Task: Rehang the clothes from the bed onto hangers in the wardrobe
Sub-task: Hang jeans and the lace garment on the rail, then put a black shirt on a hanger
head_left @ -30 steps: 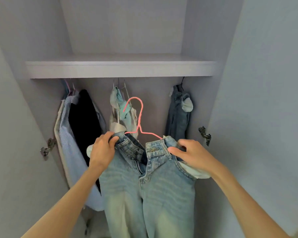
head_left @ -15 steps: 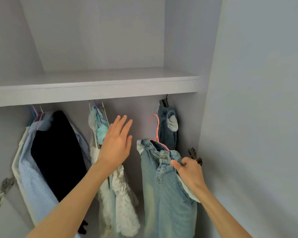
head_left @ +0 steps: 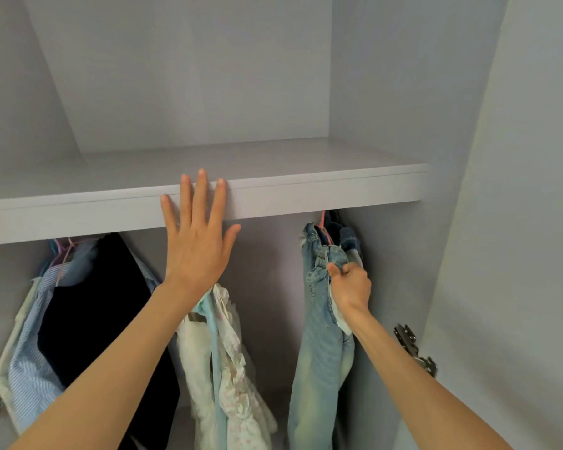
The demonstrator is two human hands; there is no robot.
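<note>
Raised since a moment ago: left hand (head_left: 197, 245), now flat against the front edge of the smooth grey shelf (head_left: 306, 193), fingers straight and spread, gripping nothing; jeans (head_left: 322, 319) lifted up under the shelf at the right end of the wardrobe.

Right hand (head_left: 350, 289) clenched round the bunched waistband of the faded, stone-washed denim, legs hanging limp and creased below; thin pink wire hanger (head_left: 323, 227) poking out above the waistband, its hook hidden behind the shelf edge. One darker denim piece (head_left: 350, 243) just behind. Two further clusters on the rail: striped blue shirt (head_left: 30, 352) with a flat black garment (head_left: 104, 319) at left, frilly cream and pale-blue pieces (head_left: 228, 368) in the middle. One metal hinge (head_left: 415, 350) on the right panel.
</note>
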